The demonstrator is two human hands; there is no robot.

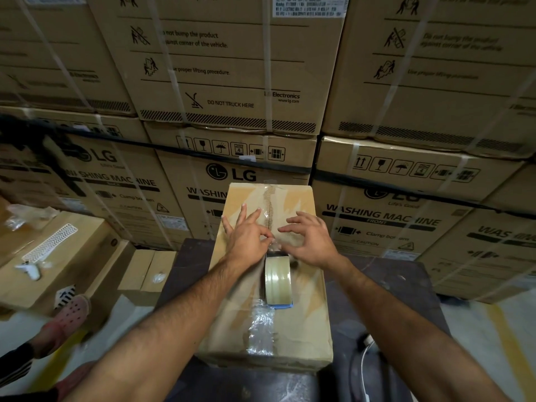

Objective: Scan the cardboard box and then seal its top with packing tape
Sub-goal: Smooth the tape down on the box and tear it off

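A brown cardboard box (307,311) lies lengthwise on a dark table (185,268), its top flaps closed along a centre seam. A roll of clear packing tape (278,280) stands on edge on the box's middle, with a crumpled strip of tape (261,329) stuck along the seam nearer me. My left hand (249,233) rests on the box top just beyond the roll, thumb and forefinger pinching the tape's free end. My right hand (310,236) hovers beside it over the seam, fingers spread and holding nothing.
Stacked washing machine cartons (232,82) wall off the far side. At left are lower boxes (72,256) with a white handheld device (29,269) on top, and another person's foot in a pink shoe (72,311). A white cable (367,367) lies at the table's right.
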